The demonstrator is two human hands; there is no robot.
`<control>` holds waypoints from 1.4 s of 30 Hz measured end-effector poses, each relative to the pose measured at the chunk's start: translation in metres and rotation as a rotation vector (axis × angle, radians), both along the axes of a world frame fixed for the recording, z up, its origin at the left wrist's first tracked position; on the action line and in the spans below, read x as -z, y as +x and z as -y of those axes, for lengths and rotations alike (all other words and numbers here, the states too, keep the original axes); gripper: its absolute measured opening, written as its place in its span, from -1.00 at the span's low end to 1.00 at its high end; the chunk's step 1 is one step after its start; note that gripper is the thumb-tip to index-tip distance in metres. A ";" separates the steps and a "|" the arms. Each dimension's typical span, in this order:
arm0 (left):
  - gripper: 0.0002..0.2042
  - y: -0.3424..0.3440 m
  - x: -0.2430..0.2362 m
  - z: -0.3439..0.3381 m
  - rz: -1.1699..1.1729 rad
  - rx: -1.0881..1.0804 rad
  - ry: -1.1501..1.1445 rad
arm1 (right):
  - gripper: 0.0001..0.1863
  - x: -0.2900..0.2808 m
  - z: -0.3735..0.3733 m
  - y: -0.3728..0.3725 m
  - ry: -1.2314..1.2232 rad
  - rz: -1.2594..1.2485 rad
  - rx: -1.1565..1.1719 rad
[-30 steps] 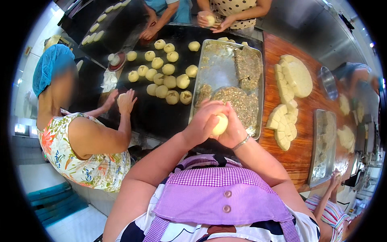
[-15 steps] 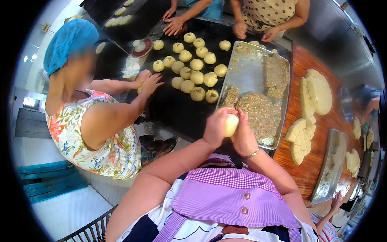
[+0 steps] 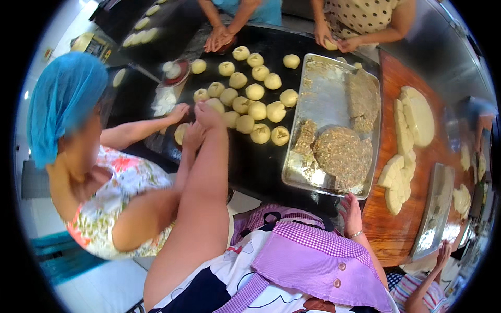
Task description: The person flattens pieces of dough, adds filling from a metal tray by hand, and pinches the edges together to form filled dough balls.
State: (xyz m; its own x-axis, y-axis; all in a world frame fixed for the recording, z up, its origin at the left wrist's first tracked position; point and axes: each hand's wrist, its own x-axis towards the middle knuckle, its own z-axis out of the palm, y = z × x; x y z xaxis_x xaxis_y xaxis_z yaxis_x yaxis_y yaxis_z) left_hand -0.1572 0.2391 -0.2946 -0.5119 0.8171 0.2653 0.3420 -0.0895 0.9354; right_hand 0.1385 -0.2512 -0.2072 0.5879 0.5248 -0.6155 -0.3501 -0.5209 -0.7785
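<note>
1. Head view: the dough balls (image 3: 249,101) lie clustered on the black tabletop (image 3: 261,161), upper centre. They look soft, light and easily dented, best cupped from the sides.
2. The left hand (image 3: 209,113) reaches to the cluster's left edge, fingers loosely spread, touching the nearest ball (image 3: 215,105); whether it grips it I cannot tell.
3. The right hand (image 3: 351,214) rests open, holding nothing, at the near rim of the metal tray (image 3: 326,99).

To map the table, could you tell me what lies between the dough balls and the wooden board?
In the head view, a metal tray holding crumbly brown filling lies between the dough balls and the wooden board.
</note>
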 end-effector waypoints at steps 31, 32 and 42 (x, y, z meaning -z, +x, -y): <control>-0.64 0.110 -0.086 0.292 -0.605 1.088 -0.188 | -0.32 0.038 0.124 0.191 -0.554 0.690 0.273; -0.65 0.112 -0.088 0.292 -0.606 1.108 -0.180 | -0.40 0.040 0.126 0.188 -0.587 0.847 0.259; -0.71 0.121 -0.085 0.299 -0.489 1.233 -0.216 | -0.49 -0.014 0.172 0.140 -0.570 0.660 -0.079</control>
State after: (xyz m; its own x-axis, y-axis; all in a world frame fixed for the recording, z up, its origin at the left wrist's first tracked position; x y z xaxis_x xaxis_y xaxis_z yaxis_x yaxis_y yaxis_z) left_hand -0.0365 -0.0604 -0.2097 0.6922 0.7215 0.0167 0.4463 -0.4461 0.7758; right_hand 0.2784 -0.4234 -0.1936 0.8917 0.2948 -0.3434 0.1336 -0.8964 -0.4227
